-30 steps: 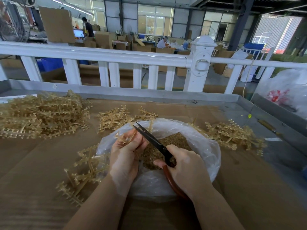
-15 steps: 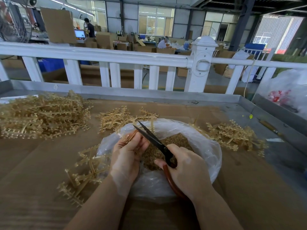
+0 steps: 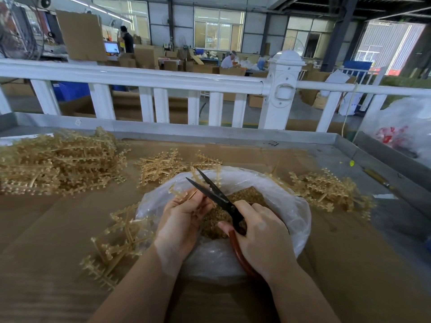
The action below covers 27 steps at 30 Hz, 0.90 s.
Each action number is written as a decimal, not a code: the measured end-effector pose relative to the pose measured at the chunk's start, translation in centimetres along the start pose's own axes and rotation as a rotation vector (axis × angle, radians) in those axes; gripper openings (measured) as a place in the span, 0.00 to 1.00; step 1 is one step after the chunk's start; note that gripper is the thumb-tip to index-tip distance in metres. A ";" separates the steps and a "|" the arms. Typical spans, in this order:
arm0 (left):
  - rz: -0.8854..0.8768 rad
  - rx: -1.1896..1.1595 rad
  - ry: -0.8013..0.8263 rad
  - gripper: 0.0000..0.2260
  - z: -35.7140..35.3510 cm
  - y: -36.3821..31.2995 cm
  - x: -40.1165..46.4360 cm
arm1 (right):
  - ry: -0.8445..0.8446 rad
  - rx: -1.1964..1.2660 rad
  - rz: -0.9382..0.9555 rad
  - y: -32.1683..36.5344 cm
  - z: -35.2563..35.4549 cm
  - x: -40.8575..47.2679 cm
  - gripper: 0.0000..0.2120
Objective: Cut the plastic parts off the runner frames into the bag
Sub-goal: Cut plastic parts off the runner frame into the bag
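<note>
A clear plastic bag (image 3: 296, 206) lies open on the cardboard, part filled with small tan cut parts (image 3: 251, 198). Over its left rim my left hand (image 3: 184, 220) pinches a tan runner frame (image 3: 180, 194) that sticks up and away from me. My right hand (image 3: 263, 238) grips the red handles of black-bladed scissors (image 3: 210, 188). The blades are parted and point up-left, right beside the frame's top.
Heaps of tan runner frames lie at the left (image 3: 56, 162), behind the bag (image 3: 161, 166), to the right (image 3: 326, 190) and at the near left (image 3: 116, 243). The metal table rim (image 3: 210, 134) and a white railing (image 3: 144, 78) run along the back. A white bag (image 3: 405, 127) sits far right.
The scissor blades have opened wider, and the runner frame in my left hand has shifted slightly. Both hands stay over the bag.
</note>
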<state>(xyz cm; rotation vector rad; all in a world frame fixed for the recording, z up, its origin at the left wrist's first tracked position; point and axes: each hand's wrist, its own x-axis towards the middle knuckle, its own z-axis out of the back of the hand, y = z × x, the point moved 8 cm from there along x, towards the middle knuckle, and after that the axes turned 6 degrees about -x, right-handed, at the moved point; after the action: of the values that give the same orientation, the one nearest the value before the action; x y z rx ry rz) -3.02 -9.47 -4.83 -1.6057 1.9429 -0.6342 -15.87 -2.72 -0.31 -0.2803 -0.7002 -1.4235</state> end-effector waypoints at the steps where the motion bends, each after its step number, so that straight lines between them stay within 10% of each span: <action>1: 0.001 0.008 0.003 0.06 0.0 0.0 0.0 | -0.002 0.010 0.001 0.0 0.0 0.0 0.16; 27: 0.025 -0.014 -0.003 0.09 0.1 0.1 0.1 | 0.055 0.062 0.009 0.2 -0.4 0.0 0.14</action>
<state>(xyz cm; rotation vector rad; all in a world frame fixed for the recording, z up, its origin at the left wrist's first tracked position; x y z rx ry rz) -3.03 -9.54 -5.02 -1.5878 1.9663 -0.6088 -15.59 -2.94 -0.59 -0.1953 -0.6958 -1.3930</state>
